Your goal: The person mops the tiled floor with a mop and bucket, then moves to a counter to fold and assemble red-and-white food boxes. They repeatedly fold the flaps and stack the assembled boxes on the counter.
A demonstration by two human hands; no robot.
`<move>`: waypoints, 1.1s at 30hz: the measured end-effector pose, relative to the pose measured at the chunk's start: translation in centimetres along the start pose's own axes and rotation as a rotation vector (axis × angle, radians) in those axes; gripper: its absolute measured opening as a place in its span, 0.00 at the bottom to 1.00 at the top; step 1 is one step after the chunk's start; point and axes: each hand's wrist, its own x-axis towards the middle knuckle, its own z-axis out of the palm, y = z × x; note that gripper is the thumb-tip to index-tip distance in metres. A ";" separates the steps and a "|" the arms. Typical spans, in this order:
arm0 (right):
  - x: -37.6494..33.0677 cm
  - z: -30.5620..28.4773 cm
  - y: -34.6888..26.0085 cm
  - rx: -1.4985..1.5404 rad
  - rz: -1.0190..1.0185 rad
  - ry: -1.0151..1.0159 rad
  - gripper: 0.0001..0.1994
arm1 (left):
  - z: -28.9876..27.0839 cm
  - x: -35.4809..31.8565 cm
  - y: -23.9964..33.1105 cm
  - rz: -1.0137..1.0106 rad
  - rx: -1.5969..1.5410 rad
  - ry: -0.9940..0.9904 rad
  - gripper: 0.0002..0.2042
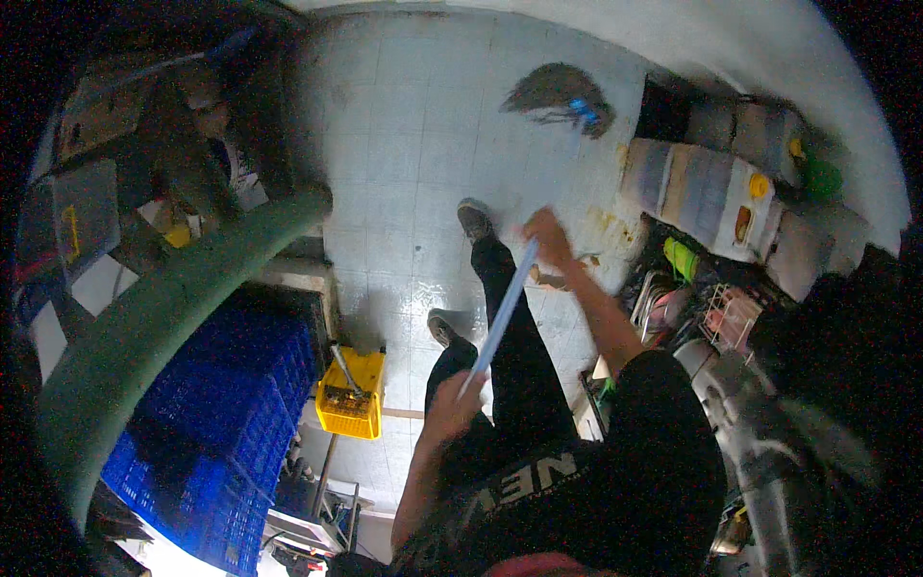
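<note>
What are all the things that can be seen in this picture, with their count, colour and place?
long pale blue broom handle: one, pale blue, slanting across the middle, held at both ends
dark bristle broom head: one, dark brown with a blue part, on the floor at the top
pale tiled floor: one, whitish, wet-looking, centre
yellow plastic crate: one, yellow, lower centre on the floor
stacked blue plastic crates: several, blue, lower left
green curved edge: one, green, left
grey plastic canisters with yellow caps: several, grey, upper right along the wall
dark shoes: two, dark, mid floor
left hand: one, fingers closed on the handle's lower end
right hand: one, gripping the handle's upper end
</note>
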 end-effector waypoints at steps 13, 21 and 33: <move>-9.0 26.0 -10.2 -0.398 -0.148 -0.237 0.08 | -11.8 -10.5 -26.1 -0.386 -0.444 0.184 0.12; -16.9 40.1 -45.7 0.030 -0.228 -0.828 0.16 | -15.7 -40.9 -42.1 -0.644 -0.382 0.588 0.15; -21.8 23.6 -32.7 0.102 -0.179 -0.649 0.20 | 3.1 -33.5 -30.1 -0.387 0.178 0.609 0.16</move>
